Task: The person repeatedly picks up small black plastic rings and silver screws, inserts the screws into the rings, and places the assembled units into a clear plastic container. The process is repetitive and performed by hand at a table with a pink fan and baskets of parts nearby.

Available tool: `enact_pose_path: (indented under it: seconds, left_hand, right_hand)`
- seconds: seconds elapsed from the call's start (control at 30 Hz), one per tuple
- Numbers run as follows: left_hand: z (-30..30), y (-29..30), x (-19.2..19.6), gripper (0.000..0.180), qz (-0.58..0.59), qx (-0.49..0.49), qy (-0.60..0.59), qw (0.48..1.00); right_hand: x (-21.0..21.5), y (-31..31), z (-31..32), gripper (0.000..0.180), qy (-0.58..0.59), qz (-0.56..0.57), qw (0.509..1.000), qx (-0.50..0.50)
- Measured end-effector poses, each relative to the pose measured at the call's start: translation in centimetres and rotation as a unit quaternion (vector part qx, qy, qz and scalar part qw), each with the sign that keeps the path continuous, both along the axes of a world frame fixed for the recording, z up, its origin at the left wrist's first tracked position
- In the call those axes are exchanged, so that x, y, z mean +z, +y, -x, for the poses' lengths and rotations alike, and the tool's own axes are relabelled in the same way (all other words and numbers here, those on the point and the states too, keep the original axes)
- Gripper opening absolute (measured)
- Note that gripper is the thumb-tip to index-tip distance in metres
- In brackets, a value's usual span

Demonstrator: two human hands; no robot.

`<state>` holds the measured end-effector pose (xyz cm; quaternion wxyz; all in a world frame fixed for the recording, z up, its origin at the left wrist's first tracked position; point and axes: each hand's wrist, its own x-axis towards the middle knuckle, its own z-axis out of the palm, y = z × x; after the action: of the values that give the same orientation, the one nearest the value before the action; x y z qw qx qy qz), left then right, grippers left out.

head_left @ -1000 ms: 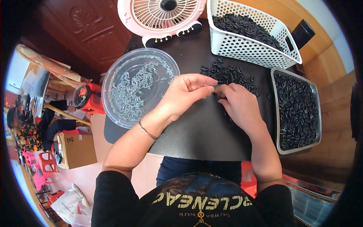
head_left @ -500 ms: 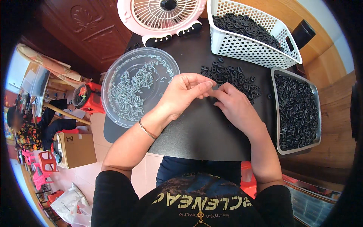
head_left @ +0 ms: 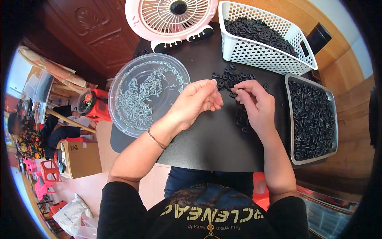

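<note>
Black oval pieces (head_left: 229,76) lie in a loose pile on the dark table (head_left: 199,147), just beyond the fingertips of the right hand (head_left: 258,104), with more of them scattered under and beside its palm; the right hand is plainly the nearer one, the left hand (head_left: 197,97) being a little to the left of the heap. The pieces share no common long axis, lying at mixed angles; one dark piece (head_left: 232,95) shows right at the right thumb and forefinger, which bend toward each other, though whether they clamp it or merely pass in front of it cannot be told. The left fingers curl under, the thumb raised close against the forefinger; what, if anything, is pinched there is too small to tell. The two hands face each other, apart, a narrow gap between their tips; left of the left hand, near its wrist, sits a clear round tub (head_left: 161,106) with slim metallic pins (head_left: 137,104) strewn every way; a metal tray (head_left: 291,119) of black pieces stands to the right of the right forearm, and a white perforated basket (head_left: 262,59) beyond the pile.
</note>
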<state>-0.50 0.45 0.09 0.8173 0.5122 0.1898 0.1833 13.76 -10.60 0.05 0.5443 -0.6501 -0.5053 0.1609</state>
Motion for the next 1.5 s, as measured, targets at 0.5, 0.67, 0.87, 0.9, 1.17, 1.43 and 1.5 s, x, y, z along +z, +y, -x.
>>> enact_pose_path:
  seconds: [0.5, 0.67, 0.87, 0.9, 1.17, 1.43, 1.5]
  left_hand:
    - [0.0, 0.3, -0.4, 0.023, -0.013, -0.031, -0.009, 0.999]
    - [0.0, 0.3, -0.6, 0.019, -0.034, -0.016, 0.019, 0.999]
    - [-0.1, 0.1, -0.4, 0.014, -0.03, -0.019, 0.023, 0.999]
    - [-0.1, 0.0, -0.3, 0.013, -0.031, -0.018, 0.025, 0.999]
    - [0.0, 0.0, -0.2, 0.014, -0.039, -0.016, 0.041, 0.998]
    - [0.0, -0.1, -0.3, 0.014, -0.05, -0.012, 0.049, 0.998]
    - [0.0, -0.1, -0.3, 0.015, -0.052, -0.012, 0.051, 0.997]
  right_hand:
    - [-0.9, 0.2, -0.3, 0.01, 0.054, -0.065, 0.996, 0.031]
    - [-0.2, -0.3, -0.7, 0.01, 0.064, -0.005, 0.997, 0.044]
    - [0.0, -0.3, 0.0, 0.009, 0.212, -0.035, 0.972, 0.093]
    - [0.0, -0.3, 0.1, 0.009, 0.223, -0.035, 0.97, 0.094]
    - [-0.3, 0.1, 0.3, 0.011, 0.207, -0.071, 0.973, 0.08]
    - [-0.3, -0.1, 0.3, 0.019, 0.169, -0.035, 0.982, 0.083]
    - [-0.1, -0.2, 0.6, 0.021, 0.181, -0.028, 0.981, 0.066]
